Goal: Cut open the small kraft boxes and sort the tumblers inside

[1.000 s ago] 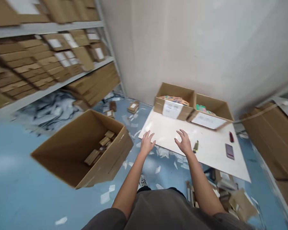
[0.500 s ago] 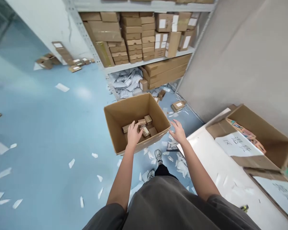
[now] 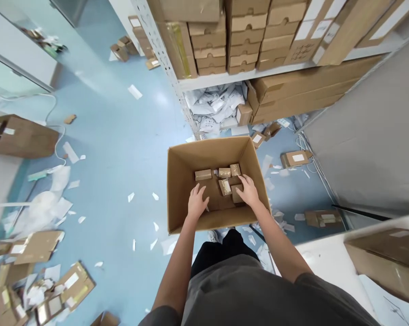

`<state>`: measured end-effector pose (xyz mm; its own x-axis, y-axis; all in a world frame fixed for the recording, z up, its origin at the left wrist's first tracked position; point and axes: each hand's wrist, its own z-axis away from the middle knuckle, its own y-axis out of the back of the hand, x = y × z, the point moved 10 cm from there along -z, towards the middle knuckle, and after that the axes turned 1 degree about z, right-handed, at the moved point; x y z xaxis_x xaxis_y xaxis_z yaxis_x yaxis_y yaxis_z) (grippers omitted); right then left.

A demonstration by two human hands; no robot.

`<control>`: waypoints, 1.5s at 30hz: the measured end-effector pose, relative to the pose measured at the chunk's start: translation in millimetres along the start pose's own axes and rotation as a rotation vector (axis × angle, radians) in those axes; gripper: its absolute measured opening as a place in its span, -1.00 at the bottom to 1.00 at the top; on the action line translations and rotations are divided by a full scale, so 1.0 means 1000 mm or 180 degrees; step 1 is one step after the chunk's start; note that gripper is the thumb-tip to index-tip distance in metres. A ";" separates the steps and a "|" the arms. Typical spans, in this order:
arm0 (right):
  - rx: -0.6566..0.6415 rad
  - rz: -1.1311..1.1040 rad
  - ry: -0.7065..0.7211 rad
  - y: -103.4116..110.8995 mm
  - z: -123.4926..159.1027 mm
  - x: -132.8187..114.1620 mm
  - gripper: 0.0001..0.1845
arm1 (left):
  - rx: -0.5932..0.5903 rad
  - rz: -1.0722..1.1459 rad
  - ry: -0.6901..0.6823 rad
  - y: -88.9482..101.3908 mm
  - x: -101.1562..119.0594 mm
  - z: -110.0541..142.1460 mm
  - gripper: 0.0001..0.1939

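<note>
Small pkgs (image 3: pixel 224 179) in open carton (image 3: pixel 180 181) on floor; shelving (image 3: pixel 245 50) behind.

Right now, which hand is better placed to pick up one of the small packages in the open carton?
Right. The right hand already rests on a small package in the open carton; the left hand hovers over bare cardboard, apart from them.

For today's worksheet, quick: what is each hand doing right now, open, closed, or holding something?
Left hand: open, fingers spread, holding nothing, over the floor of the open carton.
Right hand: open, fingers resting on a small box, no grip closed on it.
</note>
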<state>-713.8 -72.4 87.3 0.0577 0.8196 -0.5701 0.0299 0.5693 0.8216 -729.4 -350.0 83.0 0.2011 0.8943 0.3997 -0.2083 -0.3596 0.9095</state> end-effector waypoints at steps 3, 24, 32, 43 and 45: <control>-0.0200 0.0217 -0.0078 -0.047 -0.027 0.017 -0.31 | -0.0244 -0.0061 0.0119 -0.036 -0.018 -0.022 -0.45; -0.1546 0.0656 -0.2332 -0.521 -0.046 0.315 0.01 | -0.2405 -0.0164 -0.0237 -0.519 -0.161 -0.160 -0.23; -0.2078 0.1060 -0.2893 -0.647 -0.039 0.393 0.38 | -0.2584 -0.0054 -0.0041 -0.603 -0.212 -0.140 -0.23; -0.2299 0.1046 -0.1081 -0.670 0.009 0.335 0.26 | -0.2258 0.0154 0.0078 -0.623 -0.249 -0.106 -0.12; -0.2412 0.0979 -0.0847 -0.663 0.024 0.322 0.28 | -0.2336 0.0176 0.0080 -0.628 -0.245 -0.094 -0.11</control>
<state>-691.0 -187.4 -641.2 0.1889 0.9561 -0.2241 -0.6944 0.2914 0.6580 -737.7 -318.0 -596.5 0.1515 0.8891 0.4320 -0.8064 -0.1416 0.5742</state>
